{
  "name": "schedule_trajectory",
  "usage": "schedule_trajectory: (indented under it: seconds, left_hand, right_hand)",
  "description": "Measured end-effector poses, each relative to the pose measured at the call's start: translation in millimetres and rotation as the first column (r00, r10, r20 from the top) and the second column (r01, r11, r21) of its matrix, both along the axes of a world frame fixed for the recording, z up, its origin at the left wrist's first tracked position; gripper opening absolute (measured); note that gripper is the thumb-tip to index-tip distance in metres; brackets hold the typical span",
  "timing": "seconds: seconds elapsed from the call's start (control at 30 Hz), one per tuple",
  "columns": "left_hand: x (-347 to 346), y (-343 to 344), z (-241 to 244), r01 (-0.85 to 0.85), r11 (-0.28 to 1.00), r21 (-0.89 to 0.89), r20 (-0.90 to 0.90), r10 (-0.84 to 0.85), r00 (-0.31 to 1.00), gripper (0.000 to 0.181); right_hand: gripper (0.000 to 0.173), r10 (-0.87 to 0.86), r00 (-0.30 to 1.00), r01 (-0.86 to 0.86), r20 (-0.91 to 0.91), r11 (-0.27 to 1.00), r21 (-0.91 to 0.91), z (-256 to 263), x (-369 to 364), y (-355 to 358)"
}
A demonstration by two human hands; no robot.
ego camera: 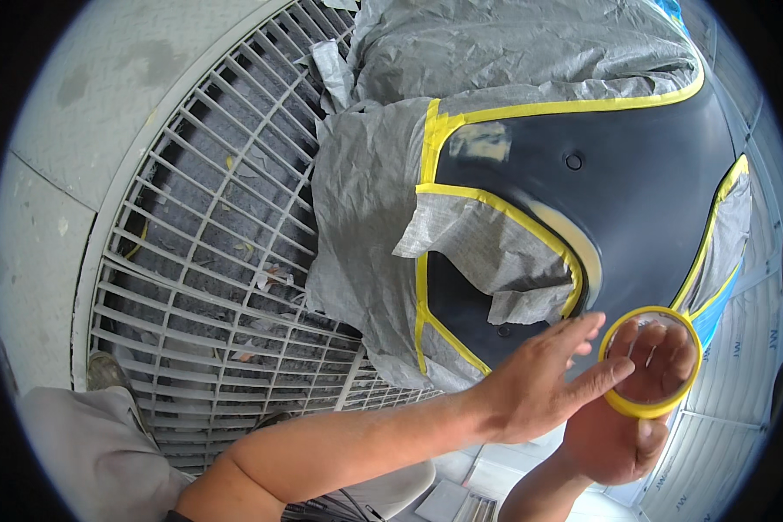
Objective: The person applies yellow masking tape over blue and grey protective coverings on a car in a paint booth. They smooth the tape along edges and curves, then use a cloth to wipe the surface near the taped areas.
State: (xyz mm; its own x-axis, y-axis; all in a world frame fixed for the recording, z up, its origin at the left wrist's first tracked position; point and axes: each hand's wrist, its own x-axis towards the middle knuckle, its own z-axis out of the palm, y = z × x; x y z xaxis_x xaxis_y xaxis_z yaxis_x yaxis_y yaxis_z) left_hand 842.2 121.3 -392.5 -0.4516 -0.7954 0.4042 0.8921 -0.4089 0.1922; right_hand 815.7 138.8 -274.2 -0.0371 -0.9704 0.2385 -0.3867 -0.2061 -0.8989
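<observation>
My right hand is palm up at the lower right, gripping a roll of yellow masking tape; its fingers show through the core. Beside it, my left hand extends its fingers towards the panel, its thumb overlapping the roll's left rim; contact is unclear. Above is a curved dark vehicle body panel, with pale patches and a pale curved band. Yellow tape edges grey masking sheet around it. A loose sheet flap covers part of the panel's recess.
A metal floor grating spans the left, with debris beneath it and solid floor plates beyond. My shoe rests near its edge. Translucent printed sheeting hangs on the right. Dark cables lie at the bottom.
</observation>
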Motion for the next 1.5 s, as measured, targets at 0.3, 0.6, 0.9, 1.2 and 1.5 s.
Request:
schedule_trajectory:
  seconds: [0.3,0.6,0.9,1.2,1.5]
  left_hand:
    - [3,10,16,-0.382,0.916,0.121,-0.117,0.395,0.911,0.127]
    - [11,8,31,-0.236,0.971,0.04,-0.323,0.236,0.916,0.098]
    - [20,-7,-20,-0.112,0.89,-0.442,0.096,0.171,0.981,0.066]
    - [-30,-79,-140,-0.823,0.558,-0.106,0.942,0.322,0.098,0.037]
    - [-40,-84,-145,-0.549,0.764,0.339,0.742,0.142,0.655,0.023]
  right_hand:
    - [0.089,0.01,0.986,-0.019,-0.168,0.998,-0.053,1,11,6]
    - [0.077,0.176,0.945,-0.114,-0.275,0.967,0.227,7,31,-18]
    - [0.035,0.34,-0.063,-0.291,-0.938,0.893,0.343,-27,39,-88]
    - [0.043,0.174,-0.732,-0.189,-0.659,0.877,0.442,-48,-10,-110]
    - [0.045,0.15,-0.837,-0.125,-0.525,0.883,0.452,-68,-19,-118]
